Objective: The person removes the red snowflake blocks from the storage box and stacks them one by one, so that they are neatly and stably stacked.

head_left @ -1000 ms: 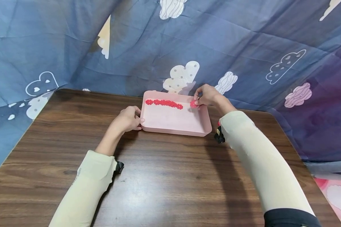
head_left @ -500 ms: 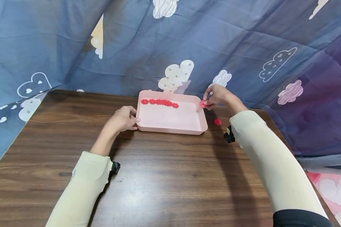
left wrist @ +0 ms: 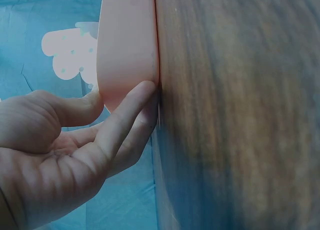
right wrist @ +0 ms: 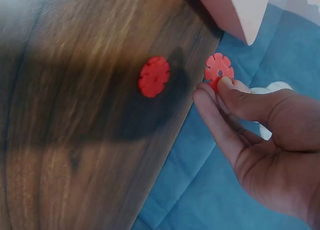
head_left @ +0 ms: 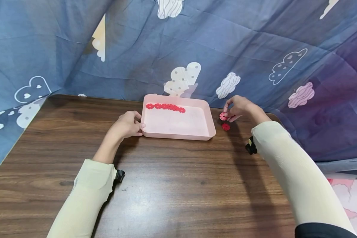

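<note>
Nearest to the person, at 6 o'clock, lies the wooden table [head_left: 172, 185], and 2 pale sleeves reach forward over it. Further away, at about 11 o'clock from the table's middle, the left hand [head_left: 126, 125] rests against the near left corner of the pink tray [head_left: 178, 134]; the wrist view shows its fingers [left wrist: 127, 112] nearly straight and close together, touching the tray wall, with the thumb on the other side of the corner. Inside the tray, along its far wall at 12 o'clock, a row of red discs [head_left: 165, 106] lies joined in 1 chain.

At 1 o'clock, just outside the tray's right wall, the right hand [head_left: 239, 107] pinches 1 held red disc [head_left: 223, 116] between thumb and fingertips [right wrist: 227, 85], a little above the wood. A second loose red disc [head_left: 225, 127] lies flat on the table just beside it, nearer to the person. Behind everything hangs the blue cloth [head_left: 196, 43] with cloud prints.

I think the pinch is only on the disc's edge, so the disc could slip out and roll toward the table's far edge, which is near. The right hand or wrist could also brush the loose disc and push it off. The left hand gives only light support, so a knock on the tray may shift it and disturb the chain.
</note>
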`<act>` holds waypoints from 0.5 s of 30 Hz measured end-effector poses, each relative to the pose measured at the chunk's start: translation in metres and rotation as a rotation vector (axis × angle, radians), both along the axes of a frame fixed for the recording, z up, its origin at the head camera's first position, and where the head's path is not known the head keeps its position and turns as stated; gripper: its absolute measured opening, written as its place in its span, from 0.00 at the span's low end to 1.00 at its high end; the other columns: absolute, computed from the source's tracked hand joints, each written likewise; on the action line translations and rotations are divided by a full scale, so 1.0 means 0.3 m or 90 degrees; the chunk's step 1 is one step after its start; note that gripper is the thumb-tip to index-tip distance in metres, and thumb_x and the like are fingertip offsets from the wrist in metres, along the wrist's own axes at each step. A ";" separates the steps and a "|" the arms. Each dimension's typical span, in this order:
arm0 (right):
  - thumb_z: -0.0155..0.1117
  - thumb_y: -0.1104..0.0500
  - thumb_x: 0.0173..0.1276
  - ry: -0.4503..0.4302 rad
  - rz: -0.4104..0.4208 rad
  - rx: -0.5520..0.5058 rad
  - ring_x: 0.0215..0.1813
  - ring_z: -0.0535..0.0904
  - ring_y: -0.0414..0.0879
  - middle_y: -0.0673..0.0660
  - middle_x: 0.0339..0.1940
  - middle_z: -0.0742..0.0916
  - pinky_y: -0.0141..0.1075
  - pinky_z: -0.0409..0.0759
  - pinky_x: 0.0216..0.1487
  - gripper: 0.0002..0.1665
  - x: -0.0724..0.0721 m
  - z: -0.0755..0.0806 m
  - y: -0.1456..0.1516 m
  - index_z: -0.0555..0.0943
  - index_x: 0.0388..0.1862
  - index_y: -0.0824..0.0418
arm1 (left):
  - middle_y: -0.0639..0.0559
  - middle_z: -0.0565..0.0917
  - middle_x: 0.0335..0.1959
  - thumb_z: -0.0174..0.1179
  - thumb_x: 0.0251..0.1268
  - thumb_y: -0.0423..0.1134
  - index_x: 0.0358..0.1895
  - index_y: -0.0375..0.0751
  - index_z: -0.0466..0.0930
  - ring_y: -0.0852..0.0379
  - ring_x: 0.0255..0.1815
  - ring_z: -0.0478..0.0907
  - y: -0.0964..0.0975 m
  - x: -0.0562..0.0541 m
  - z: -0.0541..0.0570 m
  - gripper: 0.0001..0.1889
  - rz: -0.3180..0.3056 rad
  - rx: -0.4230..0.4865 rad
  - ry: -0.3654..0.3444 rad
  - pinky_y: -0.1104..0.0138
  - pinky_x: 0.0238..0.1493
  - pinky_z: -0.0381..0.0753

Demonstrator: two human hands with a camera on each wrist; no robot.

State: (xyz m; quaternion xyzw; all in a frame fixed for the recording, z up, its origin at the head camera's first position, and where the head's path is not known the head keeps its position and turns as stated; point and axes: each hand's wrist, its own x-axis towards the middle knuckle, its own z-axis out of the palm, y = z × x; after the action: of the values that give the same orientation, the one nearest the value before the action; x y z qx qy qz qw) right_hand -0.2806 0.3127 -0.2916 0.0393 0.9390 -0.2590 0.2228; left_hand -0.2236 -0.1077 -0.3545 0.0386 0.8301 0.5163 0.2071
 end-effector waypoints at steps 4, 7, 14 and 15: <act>0.65 0.74 0.74 -0.032 -0.006 -0.015 0.33 0.90 0.45 0.61 0.31 0.89 0.41 0.97 0.42 0.07 0.007 -0.020 0.029 0.78 0.48 0.75 | 0.35 0.80 0.45 0.56 0.80 0.25 0.69 0.19 0.69 0.56 0.37 0.84 -0.001 0.002 0.001 0.20 0.000 0.002 0.000 0.66 0.49 0.96; 0.63 0.76 0.74 -0.051 -0.011 -0.043 0.33 0.89 0.45 0.60 0.31 0.88 0.41 0.97 0.43 0.06 0.017 -0.029 0.046 0.77 0.46 0.75 | 0.35 0.80 0.45 0.55 0.80 0.25 0.69 0.19 0.69 0.56 0.36 0.84 -0.002 0.003 0.001 0.20 0.002 0.005 0.000 0.66 0.49 0.96; 0.56 0.78 0.76 -0.099 -0.009 -0.099 0.34 0.88 0.45 0.56 0.32 0.87 0.41 0.97 0.45 0.04 0.035 -0.046 0.075 0.75 0.46 0.75 | 0.36 0.79 0.45 0.55 0.80 0.25 0.69 0.18 0.69 0.57 0.36 0.84 -0.001 -0.002 -0.004 0.20 0.001 0.011 0.001 0.68 0.48 0.96; 0.56 0.78 0.76 -0.102 -0.013 -0.103 0.34 0.88 0.45 0.56 0.32 0.87 0.41 0.97 0.46 0.04 0.036 -0.049 0.078 0.75 0.46 0.76 | 0.36 0.79 0.45 0.55 0.80 0.25 0.69 0.18 0.69 0.57 0.36 0.84 0.000 -0.002 -0.005 0.20 0.001 0.012 0.002 0.68 0.48 0.96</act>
State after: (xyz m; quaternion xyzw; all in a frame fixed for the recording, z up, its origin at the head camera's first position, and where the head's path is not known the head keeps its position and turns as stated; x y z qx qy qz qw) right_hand -0.2698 0.3360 -0.3064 0.0514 0.8938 -0.3320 0.2971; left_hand -0.2244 -0.1078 -0.3561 0.0408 0.8256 0.5241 0.2050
